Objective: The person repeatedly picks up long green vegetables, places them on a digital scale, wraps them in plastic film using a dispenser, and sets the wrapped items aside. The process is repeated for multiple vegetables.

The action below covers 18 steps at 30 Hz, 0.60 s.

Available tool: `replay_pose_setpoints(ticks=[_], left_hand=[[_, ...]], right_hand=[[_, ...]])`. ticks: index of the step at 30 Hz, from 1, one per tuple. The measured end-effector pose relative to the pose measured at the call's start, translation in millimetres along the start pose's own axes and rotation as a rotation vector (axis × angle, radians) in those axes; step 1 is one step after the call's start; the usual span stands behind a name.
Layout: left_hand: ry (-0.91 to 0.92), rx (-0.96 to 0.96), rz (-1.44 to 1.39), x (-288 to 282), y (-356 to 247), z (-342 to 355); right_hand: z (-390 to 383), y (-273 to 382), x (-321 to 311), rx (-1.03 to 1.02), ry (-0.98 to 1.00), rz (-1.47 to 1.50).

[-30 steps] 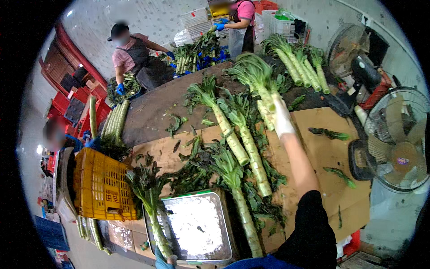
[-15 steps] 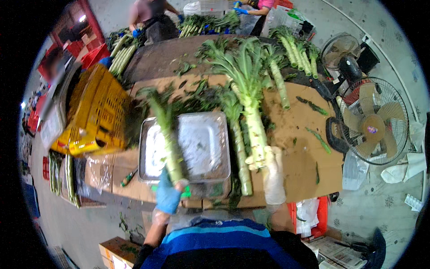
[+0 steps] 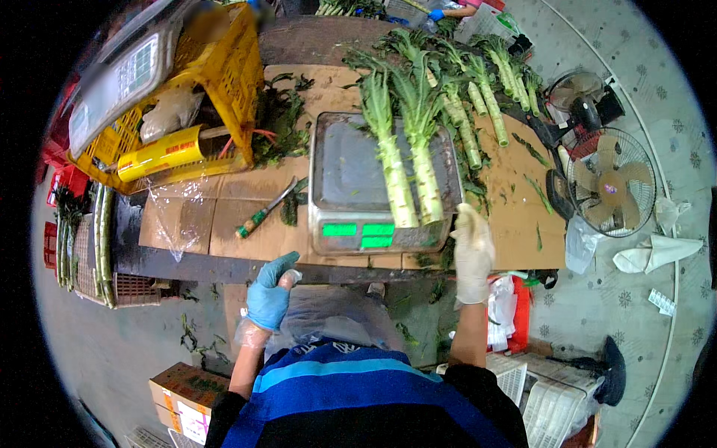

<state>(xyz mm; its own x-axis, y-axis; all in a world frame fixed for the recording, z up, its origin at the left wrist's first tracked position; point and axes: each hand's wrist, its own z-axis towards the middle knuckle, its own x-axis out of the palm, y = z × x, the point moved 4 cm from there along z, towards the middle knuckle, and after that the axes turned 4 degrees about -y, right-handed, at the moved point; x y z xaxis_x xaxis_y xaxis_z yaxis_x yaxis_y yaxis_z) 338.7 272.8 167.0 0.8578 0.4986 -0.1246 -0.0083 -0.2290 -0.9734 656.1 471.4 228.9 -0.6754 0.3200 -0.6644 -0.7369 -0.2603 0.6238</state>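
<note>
Two stem lettuces [image 3: 393, 175] with leafy tops lie side by side on the right half of a metal weighing scale [image 3: 347, 168]. Green lit displays show on the scale's near face. My left hand [image 3: 269, 295], in a blue glove with one bare fingertip, hovers empty and open off the table's near edge, left of the scale. In a white glove, my right hand [image 3: 473, 250] is beside the scale's lower right corner, fingers loosely extended and nothing visible in them. A knife [image 3: 261, 215] with a green and brown handle lies on the cardboard left of the scale.
More stem lettuces [image 3: 489, 101] lie at the far right among trimmed leaves. A yellow crate [image 3: 231, 82] holding a yellow roll stands at left. Two fans [image 3: 611, 183] stand at right. A red bin [image 3: 520, 310] sits below the table. A co-worker's blue-gloved hand [image 3: 436, 14] shows at the back.
The stem lettuces from both my hands now lie on the scale, let go. My hands have drawn back from them. The view has shifted, and the scale's displays and knife show more plainly.
</note>
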Motion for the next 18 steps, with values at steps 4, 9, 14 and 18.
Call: replay_pose_setpoints(ticks=[4, 9, 14, 18], left_hand=[[-0.038, -0.007, 0.179, -55.4, 41.1, -6.9], [-0.102, -0.049, 0.022, -86.4, 66.5, -6.3], [-0.105, -0.062, 0.181, -72.5, 60.8, -2.1], [-0.037, -0.017, 0.226, -51.6, 30.5, 5.6]], right_hand=[[-11.2, 31.4, -12.0, 0.076, -0.137, 0.198], [-9.4, 64.5, -13.8, 0.013, 0.008, -0.009], [33.8, 53.7, 26.6, 0.029, 0.123, 0.06], [51.2, 74.3, 73.1, -0.13, 0.326, -0.136]])
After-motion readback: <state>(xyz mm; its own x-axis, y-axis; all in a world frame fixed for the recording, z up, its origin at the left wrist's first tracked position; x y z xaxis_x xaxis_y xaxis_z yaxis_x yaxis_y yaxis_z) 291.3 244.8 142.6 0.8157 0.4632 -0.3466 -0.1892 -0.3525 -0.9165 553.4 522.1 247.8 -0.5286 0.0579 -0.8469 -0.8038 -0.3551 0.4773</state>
